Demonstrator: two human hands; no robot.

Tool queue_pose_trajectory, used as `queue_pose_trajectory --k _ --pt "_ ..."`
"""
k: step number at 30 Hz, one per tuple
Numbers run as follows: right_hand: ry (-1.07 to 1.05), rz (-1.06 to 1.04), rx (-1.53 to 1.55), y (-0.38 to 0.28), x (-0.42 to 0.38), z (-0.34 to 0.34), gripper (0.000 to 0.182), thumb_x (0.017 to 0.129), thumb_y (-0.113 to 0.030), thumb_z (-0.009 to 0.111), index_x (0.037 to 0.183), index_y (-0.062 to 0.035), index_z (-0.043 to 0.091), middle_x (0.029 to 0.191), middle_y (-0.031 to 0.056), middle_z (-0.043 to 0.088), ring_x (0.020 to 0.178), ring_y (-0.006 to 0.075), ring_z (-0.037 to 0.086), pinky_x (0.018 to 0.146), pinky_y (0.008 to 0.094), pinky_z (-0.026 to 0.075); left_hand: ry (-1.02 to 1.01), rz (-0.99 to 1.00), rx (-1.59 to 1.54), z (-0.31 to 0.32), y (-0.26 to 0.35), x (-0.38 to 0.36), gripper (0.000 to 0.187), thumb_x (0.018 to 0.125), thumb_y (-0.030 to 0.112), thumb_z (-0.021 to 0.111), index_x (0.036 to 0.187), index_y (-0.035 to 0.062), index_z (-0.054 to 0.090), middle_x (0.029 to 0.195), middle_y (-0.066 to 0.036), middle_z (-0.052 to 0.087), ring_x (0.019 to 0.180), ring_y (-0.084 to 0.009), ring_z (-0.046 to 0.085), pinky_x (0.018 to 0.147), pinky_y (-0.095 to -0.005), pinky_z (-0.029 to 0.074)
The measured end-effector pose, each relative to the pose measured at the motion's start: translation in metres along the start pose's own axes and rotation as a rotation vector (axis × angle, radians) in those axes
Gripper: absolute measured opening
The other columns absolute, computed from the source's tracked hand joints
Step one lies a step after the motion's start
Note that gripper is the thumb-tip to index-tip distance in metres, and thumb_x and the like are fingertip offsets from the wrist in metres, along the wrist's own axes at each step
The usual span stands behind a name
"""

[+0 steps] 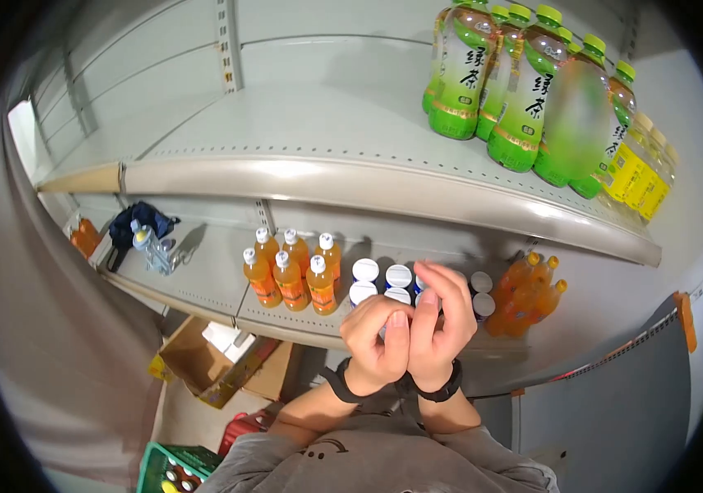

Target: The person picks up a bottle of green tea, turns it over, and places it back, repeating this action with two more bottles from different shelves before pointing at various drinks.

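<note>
My left hand (374, 341) and my right hand (444, 324) are raised close together, wrists nearly touching, with a dark band on each. The left fingers curl in toward the thumb, and no held thing shows there. My right hand is loosely curved, with a gap between its thumb and forefinger and no object visible in it. Behind and below them on the lower shelf (212, 283) stand white-capped containers (398, 276), partly hidden by my fingers. Left of these is a group of orange drink bottles (290, 279) with white caps.
Green tea bottles (524, 103) and yellow-labelled bottles (637, 177) crowd the upper shelf's right end. Orange bottles (524, 296) stand lower right. A clear bottle (152, 251) is at left. Below are a cardboard box (191, 353) and a green crate (150, 468); a grey curtain (64, 329) hangs left.
</note>
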State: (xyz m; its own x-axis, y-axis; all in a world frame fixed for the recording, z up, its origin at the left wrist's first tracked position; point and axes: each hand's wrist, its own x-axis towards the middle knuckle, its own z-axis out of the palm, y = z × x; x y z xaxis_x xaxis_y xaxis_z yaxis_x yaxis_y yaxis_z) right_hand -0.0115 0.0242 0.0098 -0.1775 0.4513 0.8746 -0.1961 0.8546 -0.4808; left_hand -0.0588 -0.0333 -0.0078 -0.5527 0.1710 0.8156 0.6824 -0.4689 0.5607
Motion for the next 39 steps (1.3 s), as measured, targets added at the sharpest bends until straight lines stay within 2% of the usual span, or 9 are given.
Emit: queue_pose_trajectory --k 4,6,7,9,11,13,20,25,39 --pt "0.035 0.009 -0.102 0.004 -0.011 -0.002 0.022 0.072 0.001 0.045 0.090 -0.0003 0.058 0.081 0.0129 0.059 0.073 0.0247 0.057 0.066 0.0316 0.044 -0.108 -0.151 -0.103 -0.001 -0.015 -0.010 0.017 0.076 0.010 0.049 0.065 -0.0013 0.053 0.058 -0.012 0.051 0.050 -0.0230 0.050 0.048 -0.0298 0.038" --pt "-0.014 0.204 -0.029 0.006 -0.020 -0.005 0.022 0.073 0.002 0.044 0.090 -0.0004 0.058 0.076 0.0117 0.060 0.068 0.0237 0.058 0.061 0.0303 0.045 -0.153 -0.219 -0.158 0.001 -0.022 -0.018 0.015 0.076 0.010 0.048 0.068 -0.0020 0.053 0.058 -0.012 0.051 0.050 -0.0229 0.050 0.048 -0.0294 0.038" --pt "0.021 0.174 -0.027 0.011 -0.024 -0.005 0.022 0.073 0.001 0.044 0.090 -0.0001 0.058 0.074 0.0117 0.060 0.065 0.0231 0.058 0.059 0.0284 0.045 -0.176 -0.223 -0.190 0.002 -0.022 -0.022 0.015 0.076 0.010 0.048 0.068 -0.0020 0.053 0.058 -0.012 0.051 0.050 -0.0229 0.050 0.048 -0.0294 0.038" --pt "-0.057 0.214 -0.003 0.009 -0.026 -0.014 0.022 0.074 0.001 0.041 0.088 0.0025 0.058 0.078 0.0133 0.061 0.069 0.0218 0.059 0.063 0.0271 0.046 -0.222 -0.342 -0.226 0.005 -0.021 -0.028 0.014 0.077 0.008 0.046 0.071 -0.0026 0.052 0.060 -0.013 0.052 0.050 -0.0233 0.050 0.048 -0.0298 0.039" --pt "-0.237 0.252 0.098 0.000 -0.017 -0.030 0.023 0.073 0.000 0.040 0.085 0.0046 0.059 0.081 0.0150 0.061 0.075 0.0233 0.060 0.068 0.0288 0.046 -0.308 -0.230 -0.316 0.010 -0.020 -0.028 0.026 0.079 0.022 0.044 0.074 -0.0025 0.053 0.063 -0.015 0.052 0.054 -0.0274 0.052 0.050 -0.0323 0.041" --pt "-0.189 0.177 0.175 0.001 -0.018 -0.042 0.022 0.072 -0.005 0.042 0.083 0.0044 0.059 0.081 0.0154 0.061 0.073 0.0245 0.059 0.068 0.0297 0.046 -0.460 -0.181 -0.320 0.013 -0.014 -0.028 0.041 0.079 0.036 0.041 0.077 -0.0024 0.054 0.065 -0.017 0.053 0.057 -0.0310 0.054 0.051 -0.0341 0.041" --pt "0.041 0.142 -0.070 -0.010 -0.030 -0.125 0.019 0.073 -0.009 0.044 0.065 0.0023 0.056 0.064 0.0115 0.059 0.056 0.0215 0.058 0.053 0.0272 0.046 -0.768 -0.124 -0.567 0.058 0.035 -0.048 0.038 0.083 0.032 0.041 0.078 -0.0021 0.056 0.067 -0.016 0.055 0.060 -0.0316 0.055 0.053 -0.0336 0.042" --pt "0.216 0.076 -0.230 -0.031 -0.048 -0.193 0.024 0.074 -0.012 0.045 0.052 -0.0014 0.051 0.050 0.0072 0.053 0.042 0.0173 0.048 0.041 0.0256 0.037 -0.934 -0.040 -0.649 0.094 0.080 -0.078 0.039 0.084 0.032 0.043 0.065 0.0000 0.056 0.058 -0.012 0.052 0.052 -0.0271 0.052 0.048 -0.0324 0.039" --pt "0.427 0.061 -0.636 -0.142 -0.121 -0.413 0.034 0.076 -0.013 0.041 0.045 -0.0019 0.044 0.043 0.0053 0.045 0.037 0.0130 0.043 0.035 0.0242 0.030 -1.199 0.072 -1.078 0.187 0.255 -0.215 0.036 0.084 0.028 0.043 0.063 0.0002 0.052 0.055 -0.010 0.047 0.046 -0.0250 0.046 0.043 -0.0320 0.034"
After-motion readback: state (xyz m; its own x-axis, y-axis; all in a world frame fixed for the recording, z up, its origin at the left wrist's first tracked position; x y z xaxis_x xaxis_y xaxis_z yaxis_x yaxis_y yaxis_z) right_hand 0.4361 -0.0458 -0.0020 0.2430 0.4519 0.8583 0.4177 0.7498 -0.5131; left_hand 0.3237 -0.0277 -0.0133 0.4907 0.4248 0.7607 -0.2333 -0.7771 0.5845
